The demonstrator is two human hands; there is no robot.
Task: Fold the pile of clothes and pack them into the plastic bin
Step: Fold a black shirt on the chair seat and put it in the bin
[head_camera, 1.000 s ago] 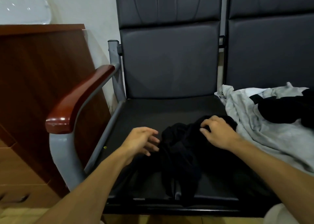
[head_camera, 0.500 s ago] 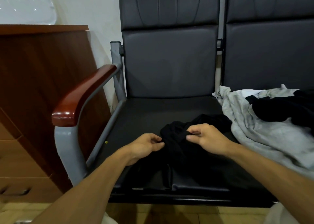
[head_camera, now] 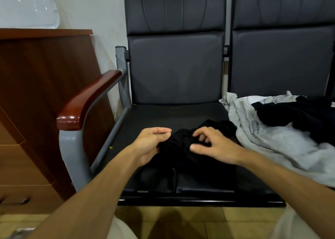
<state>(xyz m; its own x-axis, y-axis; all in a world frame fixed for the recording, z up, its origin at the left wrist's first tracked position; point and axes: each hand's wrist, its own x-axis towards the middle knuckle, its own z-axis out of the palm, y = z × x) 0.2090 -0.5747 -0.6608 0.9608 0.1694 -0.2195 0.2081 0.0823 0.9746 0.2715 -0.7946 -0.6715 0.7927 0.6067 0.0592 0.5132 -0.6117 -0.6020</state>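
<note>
Entry: one chair seat, black, carrying the goods.

1. Black garment, bunched at the middle of the seat between both hands. Its outline is hard to trace because it is dark cloth on dark upholstery, and we cannot tell what kind of garment it is.
2. Grey garment, crumpled on the next seat and spilling over to just beside item 1. The frame cuts it off at the right.
3. Second black piece, lying on the grey one, also cut off at the right.
4. Left hand, with fingers curled and thumb on top, pinching the left edge of the black garment.
5. Right hand, with fingers bent and spread and their tips in the bunch. We cannot tell whether they actually clasp cloth.
6. Wooden armrest and cabinet, at left.

Compared with half a second ago, the right hand's fingers have fanned apart from a tight pinch, and the left wrist has rolled more palm-inward. The bunch sits where it did.
</note>
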